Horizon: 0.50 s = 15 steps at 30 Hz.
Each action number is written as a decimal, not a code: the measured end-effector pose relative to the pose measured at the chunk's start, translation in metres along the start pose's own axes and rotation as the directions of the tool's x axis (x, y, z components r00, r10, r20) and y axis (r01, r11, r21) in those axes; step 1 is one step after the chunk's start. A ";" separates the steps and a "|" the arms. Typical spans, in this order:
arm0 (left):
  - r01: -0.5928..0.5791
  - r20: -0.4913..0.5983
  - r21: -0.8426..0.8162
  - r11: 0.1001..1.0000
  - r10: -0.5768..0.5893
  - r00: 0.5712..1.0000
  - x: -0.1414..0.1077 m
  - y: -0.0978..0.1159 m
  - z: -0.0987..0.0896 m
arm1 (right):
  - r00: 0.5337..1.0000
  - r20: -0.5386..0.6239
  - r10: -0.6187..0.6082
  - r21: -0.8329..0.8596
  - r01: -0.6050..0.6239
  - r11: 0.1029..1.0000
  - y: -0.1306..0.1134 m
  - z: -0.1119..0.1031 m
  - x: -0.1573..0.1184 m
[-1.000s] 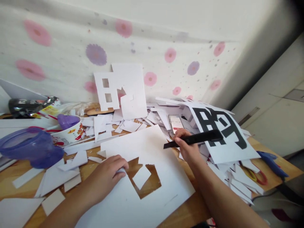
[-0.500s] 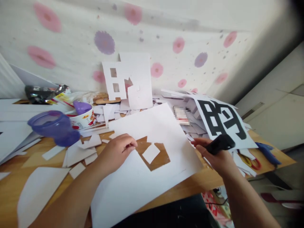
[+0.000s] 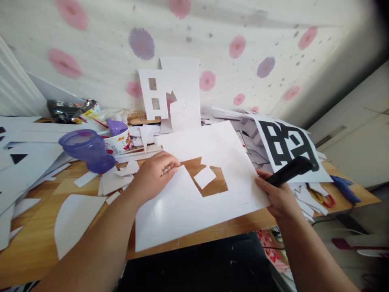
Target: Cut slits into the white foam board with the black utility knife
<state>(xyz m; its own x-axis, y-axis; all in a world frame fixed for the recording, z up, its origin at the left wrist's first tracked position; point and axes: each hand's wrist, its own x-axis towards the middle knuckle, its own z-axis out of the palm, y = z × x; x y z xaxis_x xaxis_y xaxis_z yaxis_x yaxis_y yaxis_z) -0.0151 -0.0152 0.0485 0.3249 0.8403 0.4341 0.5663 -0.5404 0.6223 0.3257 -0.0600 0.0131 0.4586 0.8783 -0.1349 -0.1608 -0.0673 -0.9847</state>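
Note:
A large white sheet (image 3: 170, 215) with an angular hole cut in it lies across the front of the wooden table. Inside the hole, a small white piece (image 3: 205, 177) rests on the bare wood. My left hand (image 3: 156, 174) pinches the sheet's edge at the left of the hole. My right hand (image 3: 275, 194) grips a black-handled tool (image 3: 290, 170), and its thumb and fingers also hold the sheet's right edge. The tool's tip does not show. Behind, a white cut-out (image 3: 185, 95) stands upright against the patterned curtain.
A purple cup (image 3: 86, 148) and a patterned paper tub (image 3: 120, 142) stand at the left among paper scraps. At the right are a sheet with black character shapes (image 3: 276, 142), scissors (image 3: 326, 199) and a blue tool (image 3: 345, 188).
My right hand has closed on the sheet's right edge, keeping the black tool. The sheet has turned a little, and the small piece inside the hole has rotated. The view has shifted slightly.

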 end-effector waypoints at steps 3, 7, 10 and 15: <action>0.053 -0.287 0.019 0.998 -0.045 0.957 0.004 -0.017 -0.008 | 0.999 -0.026 -0.023 0.085 0.025 0.996 -0.002 -0.002 0.007; 0.201 -0.446 -0.161 0.966 -0.252 0.859 0.008 -0.039 -0.014 | 0.991 -0.063 -0.114 0.137 0.122 0.983 -0.009 -0.007 0.015; 0.187 -0.425 -0.136 0.973 -0.228 0.876 0.008 -0.038 -0.015 | 0.965 -0.123 -0.232 0.119 0.246 0.962 -0.017 -0.009 0.016; -0.103 -0.321 0.333 0.937 0.215 0.922 0.005 -0.021 -0.002 | 0.900 -0.132 -0.415 -0.008 0.418 0.909 -0.029 0.003 0.001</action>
<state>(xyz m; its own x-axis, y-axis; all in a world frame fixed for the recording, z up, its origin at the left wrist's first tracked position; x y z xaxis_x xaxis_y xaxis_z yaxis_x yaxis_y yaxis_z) -0.0270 0.0001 0.0382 0.1787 0.6448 0.7431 0.7493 -0.5787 0.3220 0.3277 -0.0558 0.0416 0.5947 0.7562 0.2727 0.0528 0.3018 -0.9519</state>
